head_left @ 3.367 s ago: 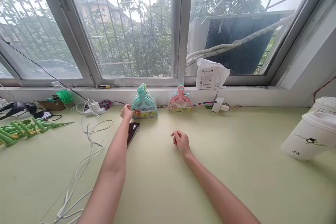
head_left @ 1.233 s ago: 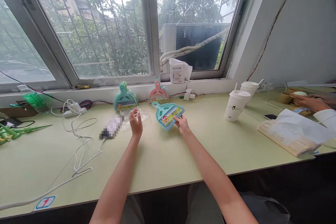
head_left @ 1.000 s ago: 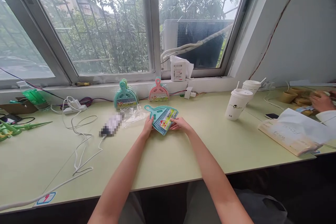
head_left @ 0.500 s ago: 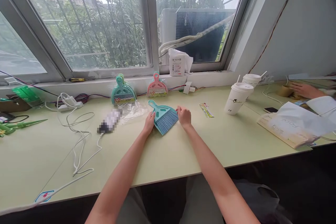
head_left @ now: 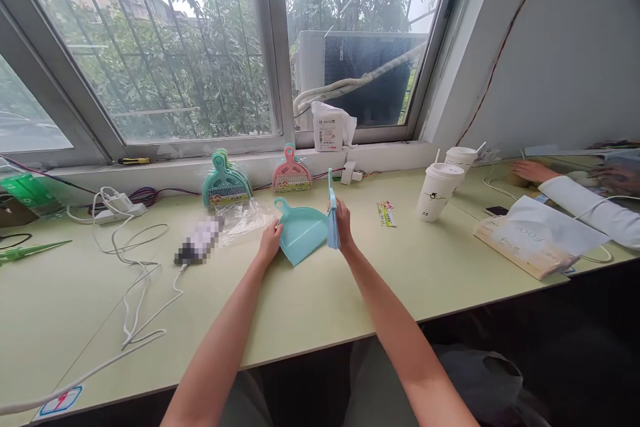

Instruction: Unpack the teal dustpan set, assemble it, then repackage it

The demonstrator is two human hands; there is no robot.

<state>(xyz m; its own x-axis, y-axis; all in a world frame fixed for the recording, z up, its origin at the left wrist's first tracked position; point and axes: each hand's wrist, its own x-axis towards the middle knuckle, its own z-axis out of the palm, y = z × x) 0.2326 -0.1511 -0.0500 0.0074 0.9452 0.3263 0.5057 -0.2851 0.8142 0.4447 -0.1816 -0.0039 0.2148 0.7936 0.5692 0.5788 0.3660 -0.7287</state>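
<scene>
On the pale green table [head_left: 310,307], right in front of me, lies a small teal dustpan [head_left: 301,232], flat on its back with the handle loop pointing up and away toward the window. My left hand [head_left: 270,243] rests at its left edge, fingers laid against the rim and pressing it down rather than closed around it. My right hand [head_left: 343,225] is clamped on the little blue brush [head_left: 333,219], thumb and fingers pinching it, and the brush stands upright on edge, bristles downward, handle rising above my knuckles. It sits just at the right side of the dustpan, touching or nearly touching that edge; I cannot tell which.

Just left of the pan there is a crumpled clear plastic wrapper [head_left: 243,219], and beyond that a blurred dark-and-white object [head_left: 197,245] with a white cable [head_left: 135,293] trailing off across the table. Back against the sill stand a stack of teal dustpan sets [head_left: 223,181] and a pink dustpan set [head_left: 292,175], both upright and well apart from my hands. To the right of the brush lies a narrow printed label strip [head_left: 385,213], flat on the surface. Further right stands a white lidded paper cup [head_left: 433,191] with another behind it. At the far right, another person's sleeve [head_left: 593,208] and hand reach over the table near a white bag [head_left: 537,240].
</scene>
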